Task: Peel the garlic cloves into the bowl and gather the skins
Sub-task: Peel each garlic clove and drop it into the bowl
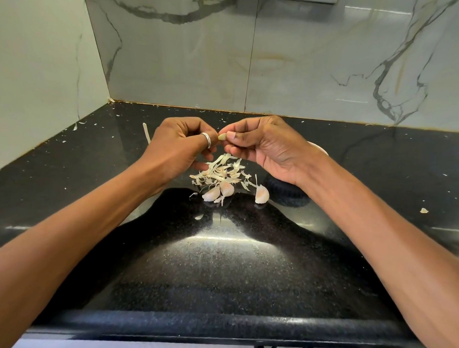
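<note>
Two hands pinch one small garlic clove (222, 137)

The left hand (177, 143) and the right hand (263, 146) both pinch it with curled fingers, up above the black bench (220, 264). It looks smooth and pale yellow-green. Right under it lies a heap of thin, dry skins (220, 171) — and three fat unpeeled cloves (227, 188), white and a bit pink, sit beside the heap.

Countertop (220, 264) glossy black speckled stone. Wall (305, 59) polished veined marble-look. Garlic skins (220, 171) dry, papery; ring (206, 139) shiny metal.
</note>
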Demonstrator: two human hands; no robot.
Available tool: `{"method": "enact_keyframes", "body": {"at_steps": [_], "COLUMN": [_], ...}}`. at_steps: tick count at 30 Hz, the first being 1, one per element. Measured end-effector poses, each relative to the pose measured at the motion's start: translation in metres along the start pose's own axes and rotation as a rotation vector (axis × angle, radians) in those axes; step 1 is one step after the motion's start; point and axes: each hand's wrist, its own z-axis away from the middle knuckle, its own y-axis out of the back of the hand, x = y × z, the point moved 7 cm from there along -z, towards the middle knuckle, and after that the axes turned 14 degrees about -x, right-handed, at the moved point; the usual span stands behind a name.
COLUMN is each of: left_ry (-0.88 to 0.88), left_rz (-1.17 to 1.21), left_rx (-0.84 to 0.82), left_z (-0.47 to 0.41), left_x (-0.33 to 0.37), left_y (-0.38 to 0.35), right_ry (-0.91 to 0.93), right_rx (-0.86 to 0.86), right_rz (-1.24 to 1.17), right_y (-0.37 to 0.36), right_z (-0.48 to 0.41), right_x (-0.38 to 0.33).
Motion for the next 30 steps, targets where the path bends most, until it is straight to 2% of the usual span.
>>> {"method": "enact_keyframes", "body": {"at_steps": [9, 30], "left_ry": [-0.006, 0.024], "left_rz": [0.006, 0.003], "left_rx": [0.031, -0.053], "left_z": [0.001, -0.005], "left_x": [0.001, -0.005], "left_y": [0.004, -0.006], "right_ry": [0.028, 0.060], "right_rx": [0.083, 0.159], "right_rz": [-0.005, 0.095], "right_y": [0.003, -0.001], "right_z": [0.002, 0.001], "right_x": [-0.004, -0.001]}}
